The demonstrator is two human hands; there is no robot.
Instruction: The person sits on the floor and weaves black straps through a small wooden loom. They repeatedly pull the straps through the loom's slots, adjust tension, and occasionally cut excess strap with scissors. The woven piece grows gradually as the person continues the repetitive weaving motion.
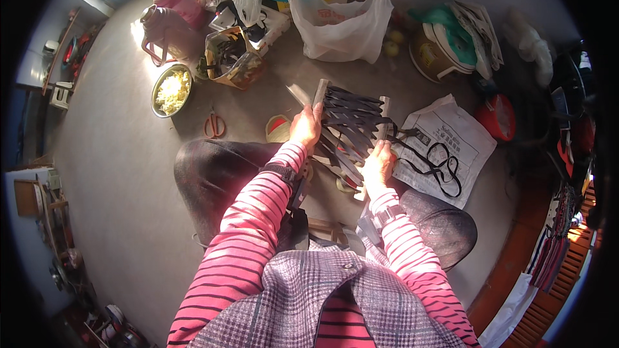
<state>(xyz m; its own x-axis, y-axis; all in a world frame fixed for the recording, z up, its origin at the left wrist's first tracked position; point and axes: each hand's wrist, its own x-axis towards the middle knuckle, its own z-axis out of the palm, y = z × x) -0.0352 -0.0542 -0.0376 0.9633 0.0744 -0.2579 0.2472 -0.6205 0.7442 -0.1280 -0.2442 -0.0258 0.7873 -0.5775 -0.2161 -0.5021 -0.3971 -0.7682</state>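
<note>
Dark-grey fabric strips (352, 107) stretch between pale wooden bars (320, 91); left hand (305, 129), fingers curled, grips one; right hand (379, 166) likewise, other; flat white sack (472, 148) right of right fingers.

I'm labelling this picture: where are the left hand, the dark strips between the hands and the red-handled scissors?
Left hand (305, 128), head view: its back.
Dark strips (353, 106), head view: upper strands.
Scissors (215, 125), head view: the handles.

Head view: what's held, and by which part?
Dark strap lattice strung between two pale slats: left hand on the left slat's upper part, right hand on the right slat's lower part.
</note>
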